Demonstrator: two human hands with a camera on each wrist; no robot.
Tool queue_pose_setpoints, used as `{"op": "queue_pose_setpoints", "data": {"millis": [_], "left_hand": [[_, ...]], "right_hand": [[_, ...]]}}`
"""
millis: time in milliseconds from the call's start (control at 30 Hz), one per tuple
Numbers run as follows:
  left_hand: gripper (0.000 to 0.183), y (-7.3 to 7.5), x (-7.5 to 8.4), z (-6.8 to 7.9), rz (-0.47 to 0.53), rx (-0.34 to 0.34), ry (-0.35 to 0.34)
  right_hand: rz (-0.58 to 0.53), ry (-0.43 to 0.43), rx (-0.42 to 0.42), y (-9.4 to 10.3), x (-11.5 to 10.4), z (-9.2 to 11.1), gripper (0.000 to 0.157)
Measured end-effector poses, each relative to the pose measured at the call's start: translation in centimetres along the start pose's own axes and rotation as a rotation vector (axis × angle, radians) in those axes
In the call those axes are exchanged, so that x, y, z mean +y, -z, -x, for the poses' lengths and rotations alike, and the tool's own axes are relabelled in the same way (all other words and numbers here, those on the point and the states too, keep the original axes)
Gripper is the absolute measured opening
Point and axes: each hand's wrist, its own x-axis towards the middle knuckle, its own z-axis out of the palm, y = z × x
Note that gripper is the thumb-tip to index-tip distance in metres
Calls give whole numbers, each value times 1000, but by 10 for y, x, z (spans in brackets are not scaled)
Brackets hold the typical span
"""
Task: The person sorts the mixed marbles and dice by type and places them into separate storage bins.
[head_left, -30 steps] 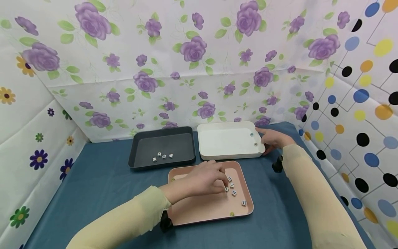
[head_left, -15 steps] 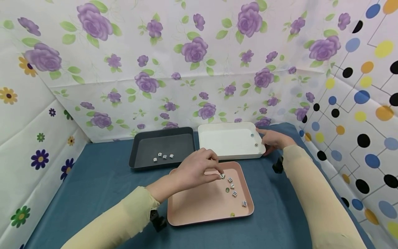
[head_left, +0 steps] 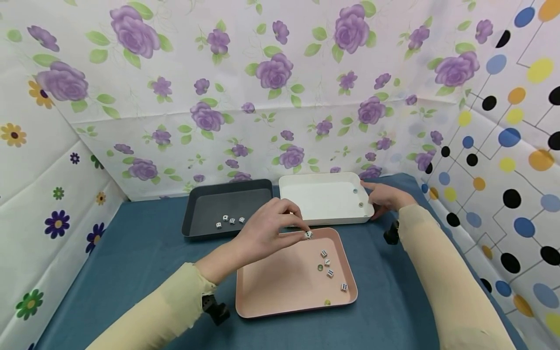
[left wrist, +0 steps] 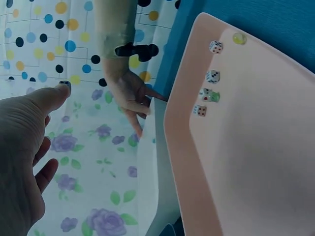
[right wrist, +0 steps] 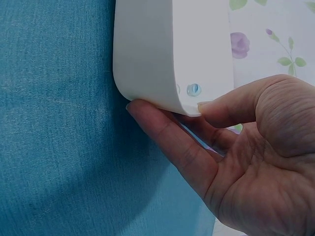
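My left hand (head_left: 267,226) pinches a white die (head_left: 308,235) between thumb and fingertips, raised over the far rim of the pink tray (head_left: 280,287). In the left wrist view the hand (left wrist: 19,157) hides most of that die. On the pink tray lie several more dice (head_left: 330,273), a green glass bead (head_left: 320,267) and a yellow bead (head_left: 327,302). At the back right, my right hand (head_left: 387,197) grips the right end of the white tray (head_left: 319,194). The right wrist view shows its thumb (right wrist: 221,113) on the rim and fingers against the outer wall.
A dark grey tray (head_left: 210,204) with several dice (head_left: 232,221) stands at the back left. Clear glass beads (head_left: 355,191) lie at the right end of the white tray. Blue cloth (head_left: 144,257) covers the table, and patterned sheets (head_left: 245,126) wall it in behind and at both sides.
The left hand has lifted a die off the pink tray and moved up and left with it, uncovering the green bead. The right hand stays at the white tray.
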Motion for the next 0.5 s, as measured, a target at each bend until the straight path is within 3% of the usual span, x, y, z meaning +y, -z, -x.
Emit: {"op": "queue_pose_setpoints", "data": {"millis": [300, 500], "left_hand": [[14, 16, -3, 4, 48, 133, 0], [17, 23, -6, 10, 113, 207, 45]], "right_hand": [[5, -4, 2, -1, -1, -1, 87], [12, -11, 7, -1, 0, -2, 88]]}}
